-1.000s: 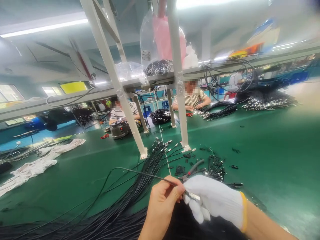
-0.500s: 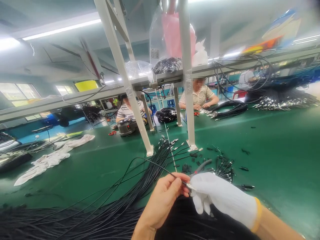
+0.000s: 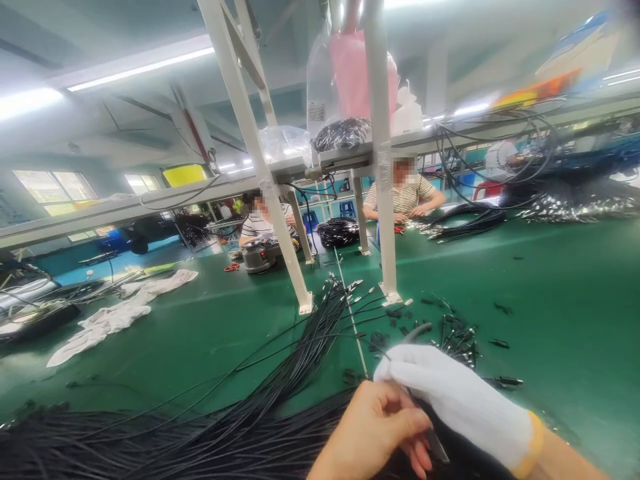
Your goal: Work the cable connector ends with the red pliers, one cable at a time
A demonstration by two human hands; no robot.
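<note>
Both hands meet low in view, just this side of the cable bundle [image 3: 280, 393].

My gloved right hand [image 3: 450, 400] is closed around pliers [image 3: 417, 331], whose dark handle pokes up and away past the knuckles. My bare left hand [image 3: 375, 433], touching it on the bundle side, has its fingers curled in; I cannot tell what they pinch. The bundle's long axis runs from beside my left hand away toward the white frame foot [image 3: 305, 308].
</note>
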